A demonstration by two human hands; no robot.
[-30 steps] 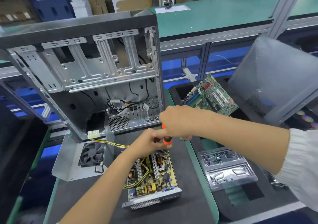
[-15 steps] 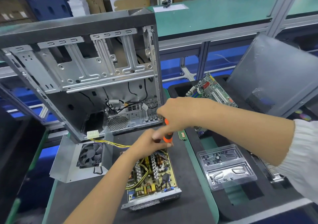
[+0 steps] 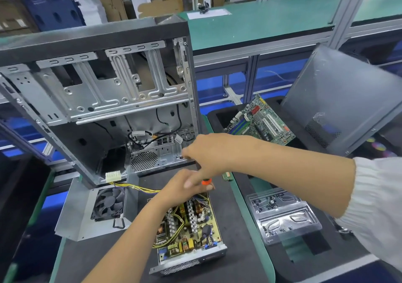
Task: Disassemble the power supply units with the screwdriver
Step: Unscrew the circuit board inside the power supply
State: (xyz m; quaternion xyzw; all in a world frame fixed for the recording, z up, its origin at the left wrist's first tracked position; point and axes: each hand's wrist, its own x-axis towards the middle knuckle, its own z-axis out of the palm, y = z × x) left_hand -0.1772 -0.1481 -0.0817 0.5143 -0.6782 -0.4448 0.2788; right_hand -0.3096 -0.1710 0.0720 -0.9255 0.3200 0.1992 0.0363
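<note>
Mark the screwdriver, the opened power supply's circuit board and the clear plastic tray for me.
screwdriver (image 3: 205, 182): head view, orange handle part showing below the right hand.
circuit board (image 3: 188, 228): head view, middle of the component-covered board.
clear plastic tray (image 3: 282, 217): head view, ridge between its two compartments.

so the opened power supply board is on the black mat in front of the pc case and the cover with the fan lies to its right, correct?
Not quite. The head view shows the cover with the fan lying to the left of the power supply board, not the right. The board does sit on the black mat in front of the PC case.
</note>
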